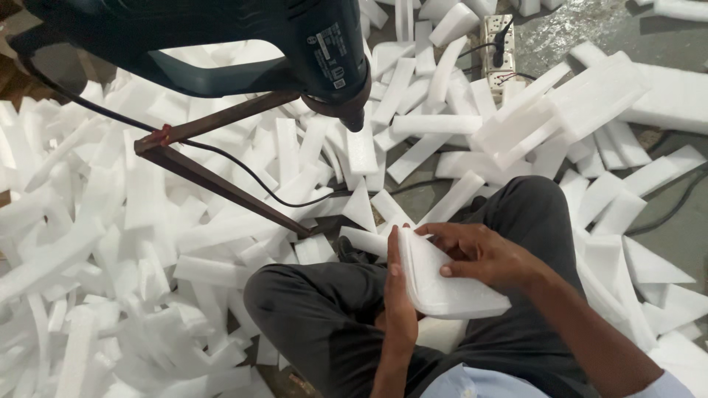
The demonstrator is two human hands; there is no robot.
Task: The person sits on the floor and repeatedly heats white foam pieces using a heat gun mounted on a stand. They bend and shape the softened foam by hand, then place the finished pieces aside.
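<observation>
Nearest the camera, the person sits cross-legged on the floor (664, 243) in dark grey trousers (324, 317), and a folded white foam sheet (450, 287) rests over the lap between the knees. The left hand (398, 302) stands edge-on against the near left side of the foam sheet, fingers straight and pressed flat along its fold, thumb behind; it steadies rather than clenches. The right hand (483, 254) comes in from the right with the forearm angled down across the thigh, fingers curled over the sheet's upper edge and fingertips pressing onto its top face, a light pinching hold.

Free room about the lap is small: loose foam offcuts (147, 243) crowd the floor on the left and right, lying against the knees. Bare grey floor shows only at the right edge and far right.

Beyond the knees, a rusty angle-iron stand (214, 173) slants over the scraps, with a black cable (243, 169) trailing across it. Above it a dark blue heat gun (324, 51) is mounted, nozzle pointing down. Farthest off, a white power strip (498, 48) lies among stacked foam strips (560, 103).
</observation>
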